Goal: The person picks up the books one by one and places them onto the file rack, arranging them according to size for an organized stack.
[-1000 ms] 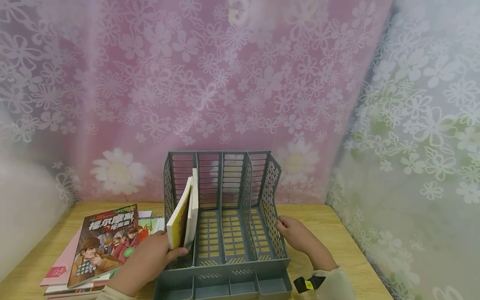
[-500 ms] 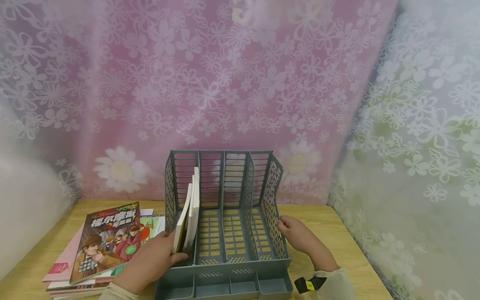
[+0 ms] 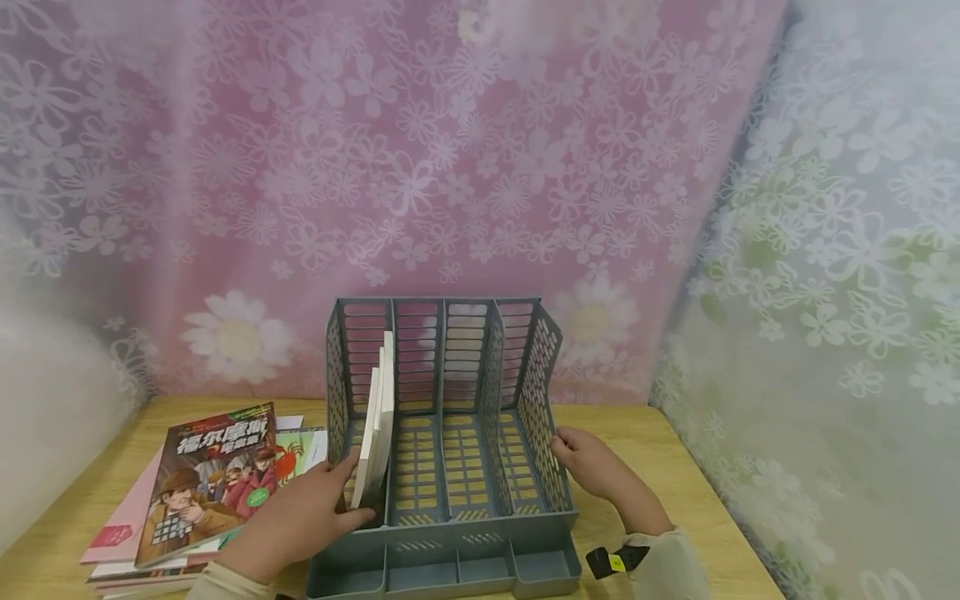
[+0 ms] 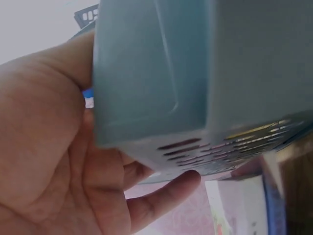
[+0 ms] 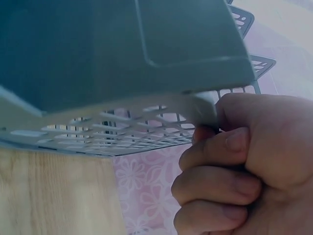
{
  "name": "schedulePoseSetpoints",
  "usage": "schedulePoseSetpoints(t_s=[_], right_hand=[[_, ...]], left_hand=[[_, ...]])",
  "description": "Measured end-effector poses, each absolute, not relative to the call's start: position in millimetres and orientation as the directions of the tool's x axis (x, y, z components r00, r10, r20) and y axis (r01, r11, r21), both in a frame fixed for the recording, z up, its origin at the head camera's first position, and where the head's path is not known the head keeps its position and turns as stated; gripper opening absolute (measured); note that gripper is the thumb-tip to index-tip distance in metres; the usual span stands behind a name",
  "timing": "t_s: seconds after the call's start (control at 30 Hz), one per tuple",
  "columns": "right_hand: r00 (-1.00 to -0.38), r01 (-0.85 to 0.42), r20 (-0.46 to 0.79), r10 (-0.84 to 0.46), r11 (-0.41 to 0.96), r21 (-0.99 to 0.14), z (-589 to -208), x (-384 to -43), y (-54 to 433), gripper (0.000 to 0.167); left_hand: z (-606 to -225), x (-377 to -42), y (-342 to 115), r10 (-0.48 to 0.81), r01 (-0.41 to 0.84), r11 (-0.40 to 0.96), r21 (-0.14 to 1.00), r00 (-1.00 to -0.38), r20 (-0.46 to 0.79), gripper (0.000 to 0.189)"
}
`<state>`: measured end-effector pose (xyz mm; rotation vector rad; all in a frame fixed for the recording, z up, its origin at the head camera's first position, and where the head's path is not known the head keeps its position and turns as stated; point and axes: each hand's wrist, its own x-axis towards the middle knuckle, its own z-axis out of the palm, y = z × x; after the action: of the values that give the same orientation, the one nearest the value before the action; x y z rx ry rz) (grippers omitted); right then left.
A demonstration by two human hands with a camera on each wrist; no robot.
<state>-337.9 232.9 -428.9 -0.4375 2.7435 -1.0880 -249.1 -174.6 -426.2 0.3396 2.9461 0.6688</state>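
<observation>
A grey plastic book rack (image 3: 465, 467) with upright dividers stands on the table. Several thin books (image 3: 378, 433) stand upright in its leftmost compartment, spines facing me, close to the first divider. My left hand (image 3: 303, 512) is at that compartment's front. Its index finger touches the leftmost book, and its thumb reaches in front of the book's lower end. In the left wrist view the other fingers lie outside the rack's side wall, loosely bent, while the thumb tip is hidden. My right hand (image 3: 592, 467) pinches the edge of the rack's right side wall, remaining fingers curled.
Left of the rack lies a stack of books and magazines, topped by a comic-style cover (image 3: 213, 483) over a pink one (image 3: 123, 525). Small open trays (image 3: 420, 567) line the rack's front. Floral curtains (image 3: 450, 167) hang behind and beside the wooden table (image 3: 615, 417).
The leftmost book has gone from tilted, yellow cover showing, to nearly upright against the others. My left hand's grip on it has loosened. The right hand stays on the rack's wall.
</observation>
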Motion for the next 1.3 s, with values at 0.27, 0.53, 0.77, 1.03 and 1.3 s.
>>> schedulePoseSetpoints(t_s=[0.27, 0.53, 0.77, 1.03, 1.3], right_hand=[[-0.951, -0.275, 0.063, -0.304, 0.733, -0.623, -443, -345, 239, 0.036], [-0.911, -0.380, 0.183, -0.369, 0.583, -0.718, -473, -357, 246, 0.049], [-0.915, -0.368, 0.191, -0.356, 0.538, -0.759, -479, -359, 245, 0.051], [-0.929, -0.323, 0.144, -0.340, 0.557, -0.765, -477, -358, 246, 0.051], [-0.931, -0.310, 0.127, -0.343, 0.555, -0.772, -477, -359, 246, 0.049]], left_hand=[[-418, -246, -186, 0.361, 0.299, 0.785, 0.542, -0.932, -0.009, 0.081], [-419, -245, -180, 0.284, 0.242, 0.826, 0.508, -0.959, -0.006, 0.075], [-425, -249, -170, 0.165, 0.189, 0.864, 0.467, -0.982, 0.094, 0.041], [-427, -249, -165, 0.120, 0.191, 0.872, 0.450, -0.976, 0.181, 0.033], [-427, -249, -165, 0.089, 0.167, 0.878, 0.448, -0.978, 0.190, 0.032]])
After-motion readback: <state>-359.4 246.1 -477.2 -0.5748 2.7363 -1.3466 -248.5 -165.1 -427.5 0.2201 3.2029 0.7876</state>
